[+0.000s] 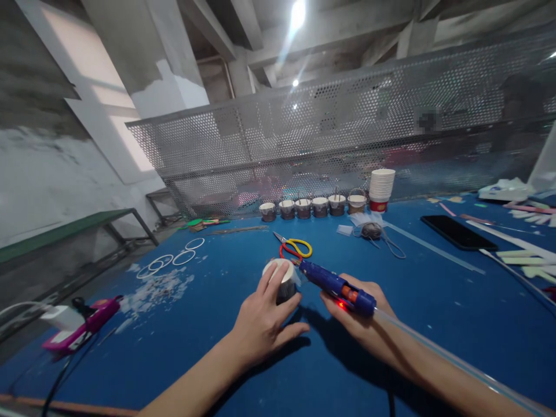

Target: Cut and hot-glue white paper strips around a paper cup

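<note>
My left hand (269, 318) rests on a small cup (284, 281) with a white top and a dark wrapped side, its fingers over the near and left side. The thumb sticks out to the right, off the cup. My right hand (360, 313) is closed around a blue hot glue gun (330, 282), a red light glowing on it and a clear glue stick trailing from its back. The gun's nozzle points left, close to the cup's upper right edge; whether it touches I cannot tell. Just behind the cup lie scissors (295, 248) with red and yellow handles.
Several dark-wrapped cups (320, 207) line the back of the blue table, beside a stack of paper cups (381, 188). White rings (184, 258) and a pink power strip (82, 327) lie left. To the right are a grey yarn bundle (371, 231), a phone (458, 232) and paper strips.
</note>
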### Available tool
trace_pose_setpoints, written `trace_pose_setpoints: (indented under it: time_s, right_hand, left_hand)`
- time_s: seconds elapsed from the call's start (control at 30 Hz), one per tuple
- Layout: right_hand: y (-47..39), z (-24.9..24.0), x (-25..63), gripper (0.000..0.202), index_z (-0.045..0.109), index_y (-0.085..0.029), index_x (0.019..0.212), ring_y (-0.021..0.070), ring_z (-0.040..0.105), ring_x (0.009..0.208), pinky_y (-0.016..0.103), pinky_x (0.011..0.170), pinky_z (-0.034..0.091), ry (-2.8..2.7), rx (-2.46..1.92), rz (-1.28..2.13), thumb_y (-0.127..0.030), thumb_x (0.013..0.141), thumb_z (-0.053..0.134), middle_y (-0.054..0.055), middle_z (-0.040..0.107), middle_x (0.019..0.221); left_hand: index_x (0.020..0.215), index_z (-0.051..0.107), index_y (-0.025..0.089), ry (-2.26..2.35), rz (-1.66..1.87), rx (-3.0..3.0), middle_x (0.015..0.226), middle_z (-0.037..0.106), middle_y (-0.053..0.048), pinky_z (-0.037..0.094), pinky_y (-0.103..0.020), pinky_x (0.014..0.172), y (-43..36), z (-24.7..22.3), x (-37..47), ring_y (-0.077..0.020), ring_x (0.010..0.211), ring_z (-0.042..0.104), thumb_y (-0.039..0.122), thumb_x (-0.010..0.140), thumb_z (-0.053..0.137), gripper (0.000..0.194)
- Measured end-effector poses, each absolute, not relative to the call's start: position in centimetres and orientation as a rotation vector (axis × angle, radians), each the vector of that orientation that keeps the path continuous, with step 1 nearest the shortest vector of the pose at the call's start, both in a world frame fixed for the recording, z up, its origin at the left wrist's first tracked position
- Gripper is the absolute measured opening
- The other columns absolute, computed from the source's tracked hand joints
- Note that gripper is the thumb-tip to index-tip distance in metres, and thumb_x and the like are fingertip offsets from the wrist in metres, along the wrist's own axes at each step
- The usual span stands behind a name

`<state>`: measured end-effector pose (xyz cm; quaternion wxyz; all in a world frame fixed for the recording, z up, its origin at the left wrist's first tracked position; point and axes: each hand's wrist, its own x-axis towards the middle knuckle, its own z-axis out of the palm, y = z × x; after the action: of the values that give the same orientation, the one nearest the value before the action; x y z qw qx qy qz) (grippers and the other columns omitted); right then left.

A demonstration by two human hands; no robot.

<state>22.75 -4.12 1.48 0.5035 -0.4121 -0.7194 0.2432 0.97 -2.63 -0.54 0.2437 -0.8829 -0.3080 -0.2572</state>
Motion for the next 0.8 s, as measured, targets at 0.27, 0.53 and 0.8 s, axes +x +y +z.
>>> trace_pose_setpoints:
  time_s: [0.27, 0.53, 0.8]
  right_hand:
    - [-3.7, 1.6, 22.9, 0.028, 0.045, -0.022, 0.059, 0.0102, 0.036, 0.047, 0.024, 0.046, 0.033, -1.599, -1.049, 0.699, -0.038, 0.079, 0.056, -0.005, 0.042, 0.051]
    - [-3.8, 1.6, 22.9, 0.029, 0.046, -0.024, 0.059, 0.0146, 0.038, 0.043, 0.029, 0.040, 0.030, -1.491, -1.100, 0.810, -0.039, 0.079, 0.060, -0.002, 0.043, 0.048]
    - [-3.6, 1.2, 22.7, 0.031, 0.044, -0.025, 0.058, 0.0151, 0.038, 0.041, 0.030, 0.039, 0.030, -1.483, -1.091, 0.842, -0.039, 0.079, 0.061, -0.002, 0.042, 0.044]
  left_hand:
    - [0.091, 0.050, 0.022, -0.828, -1.089, -2.151, 0.093, 0.063, -0.007, 0.058, -0.025, 0.068, -3.8, 1.1, -2.2, -0.0167, 0.086, 0.066, 0.018, 0.087, 0.058, 0.010]
    - [0.074, 0.055, 0.021, -1.267, -0.967, -1.972, 0.060, 0.061, 0.003, 0.041, -0.022, 0.051, -2.2, 3.5, -9.5, -0.0100, 0.047, 0.055, 0.036, 0.090, 0.053, 0.022]
    - [0.058, 0.042, 0.023, -1.702, -0.689, -2.107, 0.052, 0.045, 0.003, 0.036, -0.024, 0.051, 1.0, 2.5, -12.4, -0.0133, 0.045, 0.044, 0.041, 0.088, 0.040, 0.035]
